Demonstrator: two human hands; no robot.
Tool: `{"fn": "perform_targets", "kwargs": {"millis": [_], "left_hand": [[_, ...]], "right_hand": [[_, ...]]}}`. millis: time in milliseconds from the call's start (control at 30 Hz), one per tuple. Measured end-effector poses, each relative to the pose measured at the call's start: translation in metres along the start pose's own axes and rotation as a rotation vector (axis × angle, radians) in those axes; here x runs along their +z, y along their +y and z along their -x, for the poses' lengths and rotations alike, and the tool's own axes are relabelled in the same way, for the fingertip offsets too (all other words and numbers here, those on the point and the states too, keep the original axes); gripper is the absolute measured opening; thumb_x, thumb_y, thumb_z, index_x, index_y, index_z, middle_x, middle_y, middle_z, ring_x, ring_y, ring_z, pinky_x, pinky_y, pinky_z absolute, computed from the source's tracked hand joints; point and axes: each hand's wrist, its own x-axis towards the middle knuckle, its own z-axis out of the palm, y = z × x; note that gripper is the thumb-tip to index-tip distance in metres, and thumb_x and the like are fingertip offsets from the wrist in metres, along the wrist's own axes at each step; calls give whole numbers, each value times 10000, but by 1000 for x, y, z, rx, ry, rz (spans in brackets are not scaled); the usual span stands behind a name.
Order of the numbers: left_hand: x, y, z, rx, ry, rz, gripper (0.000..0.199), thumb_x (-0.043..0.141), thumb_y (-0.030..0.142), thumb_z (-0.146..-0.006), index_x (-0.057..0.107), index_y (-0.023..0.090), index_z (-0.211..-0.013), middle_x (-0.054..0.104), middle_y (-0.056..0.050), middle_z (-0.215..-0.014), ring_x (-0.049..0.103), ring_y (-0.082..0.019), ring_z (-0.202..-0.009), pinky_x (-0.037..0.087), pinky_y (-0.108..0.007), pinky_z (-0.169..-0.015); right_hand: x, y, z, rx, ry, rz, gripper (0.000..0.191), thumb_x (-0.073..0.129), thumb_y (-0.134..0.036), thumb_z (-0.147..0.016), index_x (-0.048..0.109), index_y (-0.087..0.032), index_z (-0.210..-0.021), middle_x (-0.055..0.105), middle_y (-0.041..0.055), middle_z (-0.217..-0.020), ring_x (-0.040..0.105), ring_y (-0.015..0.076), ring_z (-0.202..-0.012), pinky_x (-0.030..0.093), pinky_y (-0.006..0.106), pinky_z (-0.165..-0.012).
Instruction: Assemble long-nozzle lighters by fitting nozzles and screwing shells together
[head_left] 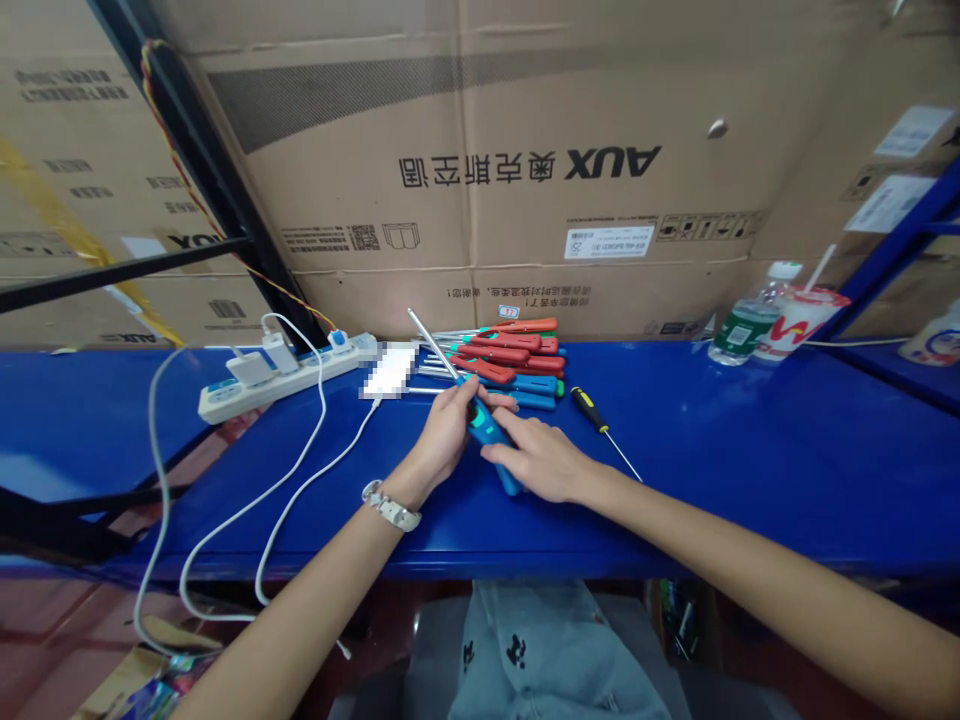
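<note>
A blue long-neck lighter (489, 432) with a thin metal tube and a green trigger is held slantwise over the table, tube pointing up and to the left. My left hand (447, 425) is closed round it where the tube meets the handle. Fingers of my right hand (541, 455) are closed on the handle from the other side. Just behind my hands lies a pile of red lighters (504, 352), with blue lighters (536, 385) at its near side, tubes to the left. To the right rests a black and yellow screwdriver (591, 409).
On the blue table (712, 470), a white power strip (289, 380) with plugs and trailing white cables stands left, near a blurred-out phone-like object (390, 370). A bottle (750, 320) and a paper cup (799, 318) stand at right. Large cardboard boxes (525, 100) wall the back.
</note>
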Motion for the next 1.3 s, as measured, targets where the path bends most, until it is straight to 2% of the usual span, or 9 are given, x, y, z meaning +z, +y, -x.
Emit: {"fn": "perform_targets", "kwargs": {"millis": [67,133,267,500,700,900,1067,1167,1300], "left_hand": [[-11,9,2,-21,33,24,264,654,384,-890,554,182,-752,623,8,-605,606,-151,-548,524,-269,-560],[-22,18,4,-15,54,39,264,662,346,-886,533,178,-730,543,40,-553,559,-123,-488,508,-247,-517],[-35,26,9,-76,40,63,241,658,295,-882,514,175,-731,395,86,-518,396,-69,-390,405,-198,-400],[-38,29,13,-187,-31,-52,192,607,235,-909,527,168,-747,328,91,-562,266,-32,-369,247,-152,-341],[-40,32,14,-199,-69,-124,217,575,285,-953,558,162,-776,325,84,-581,263,-32,-378,233,-148,-346],[-47,32,11,-200,1,-174,196,596,276,-931,553,173,-770,337,80,-573,276,-39,-376,238,-157,-349],[-49,32,12,-279,55,-248,183,511,193,-953,540,169,-774,331,78,-571,271,-43,-373,226,-164,-351],[-48,34,15,-285,33,-284,183,493,218,-977,536,172,-805,325,78,-584,267,-46,-383,217,-170,-363],[-41,33,16,-248,-97,-355,220,491,331,-1000,538,192,-836,294,80,-601,250,-57,-396,200,-191,-389]], "right_hand": [[-7,8,-10,-86,39,-74,256,443,-344,-957,666,-220,-944,741,31,-873,684,213,-823,408,286,-682],[-11,16,-25,-96,126,-65,274,419,-248,-947,667,-203,-840,735,29,-829,680,194,-806,413,278,-671],[-10,15,-61,-56,238,163,157,569,-292,-896,708,-217,-902,765,53,-917,694,221,-854,437,294,-683],[-4,-15,-86,-68,169,516,245,606,-288,-869,742,-139,-1008,748,200,-1071,717,346,-1019,511,387,-797],[-7,-9,-85,-55,150,483,213,592,-269,-862,745,-162,-965,760,164,-1029,726,310,-974,511,353,-748],[-9,1,-94,-216,171,443,290,594,-309,-898,709,-210,-1145,743,141,-1104,701,309,-997,497,374,-763],[-9,-7,-106,-215,105,478,166,650,-262,-846,750,-179,-949,751,148,-1012,703,314,-999,499,367,-789],[-10,-4,-104,-183,175,338,145,707,-252,-782,707,-163,-897,749,121,-921,714,279,-873,502,329,-701],[-20,17,-83,-87,334,-338,107,679,-191,-778,575,-183,-804,640,-3,-610,591,137,-513,431,237,-484]]}}
